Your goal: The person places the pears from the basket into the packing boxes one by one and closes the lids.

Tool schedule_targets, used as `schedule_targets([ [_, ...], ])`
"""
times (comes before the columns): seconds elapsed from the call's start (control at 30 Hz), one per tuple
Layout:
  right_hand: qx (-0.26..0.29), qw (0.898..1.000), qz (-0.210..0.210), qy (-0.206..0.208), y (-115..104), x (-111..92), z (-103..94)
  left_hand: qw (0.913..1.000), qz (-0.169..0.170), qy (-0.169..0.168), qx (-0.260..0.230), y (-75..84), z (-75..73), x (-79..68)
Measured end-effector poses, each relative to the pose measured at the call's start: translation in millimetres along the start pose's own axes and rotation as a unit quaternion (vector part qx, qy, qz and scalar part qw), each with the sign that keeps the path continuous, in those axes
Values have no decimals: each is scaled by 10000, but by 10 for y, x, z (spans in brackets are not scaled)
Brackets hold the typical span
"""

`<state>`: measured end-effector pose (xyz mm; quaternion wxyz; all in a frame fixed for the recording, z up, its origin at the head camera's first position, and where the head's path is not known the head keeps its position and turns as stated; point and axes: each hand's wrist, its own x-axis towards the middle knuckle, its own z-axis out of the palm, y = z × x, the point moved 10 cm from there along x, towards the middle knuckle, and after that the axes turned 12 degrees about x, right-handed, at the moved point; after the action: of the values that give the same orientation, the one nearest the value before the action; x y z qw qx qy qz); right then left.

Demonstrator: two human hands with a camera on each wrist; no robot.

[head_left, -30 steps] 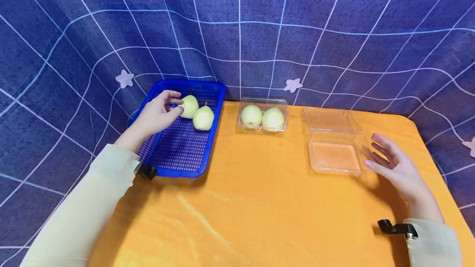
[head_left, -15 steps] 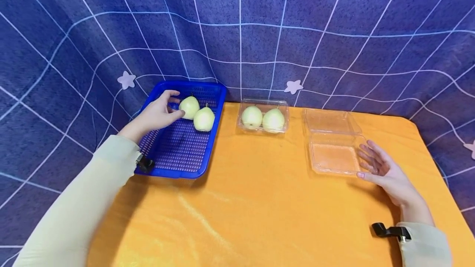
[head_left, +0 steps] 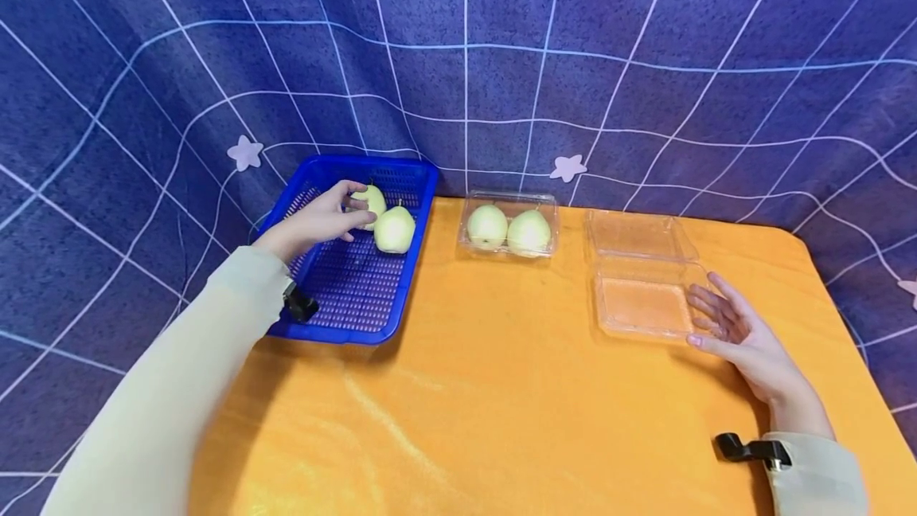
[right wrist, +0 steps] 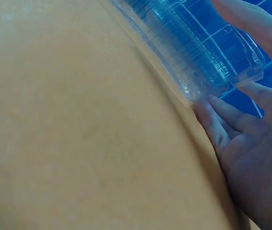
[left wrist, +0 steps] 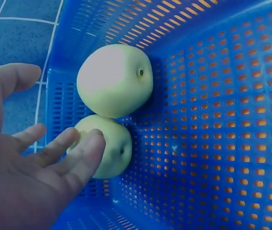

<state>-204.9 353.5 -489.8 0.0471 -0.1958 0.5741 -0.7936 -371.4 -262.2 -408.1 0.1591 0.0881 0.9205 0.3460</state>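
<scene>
Over the blue plastic basket [head_left: 358, 336], my left hand [head_left: 322, 217] has its fingers spread and slightly bent beside two pale green pears. The hand partly covers the back pear [head_left: 376, 199]; the front pear [head_left: 395, 232] lies to its right. In the left wrist view, fingertips overlap the lower pear [left wrist: 112, 158], while the upper pear [left wrist: 112, 81] shows fully. An unfolded clear plastic clamshell box [head_left: 641, 307] lies on the right side of the table. My right hand [head_left: 748, 353] is loosely extended, fingertips right at the box's right edge, also in the right wrist view.
A clear clamshell [head_left: 507, 199] with two pears inside stands at the back middle of the table. Orange cloth [head_left: 501, 388] covers the tabletop. A blue gridded curtain [head_left: 501, 78] hangs right behind the basket and boxes.
My left hand has moved slightly right and over the back pear. The right hand has shifted left to the clamshell's edge. Pears, basket and boxes stay in place.
</scene>
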Motion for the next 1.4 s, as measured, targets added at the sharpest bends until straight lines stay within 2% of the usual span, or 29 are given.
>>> schedule_targets([
  [0.2, 90, 10000, 14, -11, 28, -32, -18, 9989, -140, -321, -320, -40, 124, 97],
  [0.6, 200, 9998, 38, -4, 43, -21, -20, 9967, 55, -747, -297, -37, 312, 130],
  [0.77, 213, 9998, -4, -16, 26, -29, -13, 9964, 101, -819, -186, -10, 363, 112],
  [1.17, 151, 9999, 45, -20, 47, -14, -30, 9973, 39, -714, 188, -3, 410, 84],
  [1.4, 301, 9994, 34, -150, 36, 3, -2, 9957, -18, -898, 221, -2, 469, 64],
])
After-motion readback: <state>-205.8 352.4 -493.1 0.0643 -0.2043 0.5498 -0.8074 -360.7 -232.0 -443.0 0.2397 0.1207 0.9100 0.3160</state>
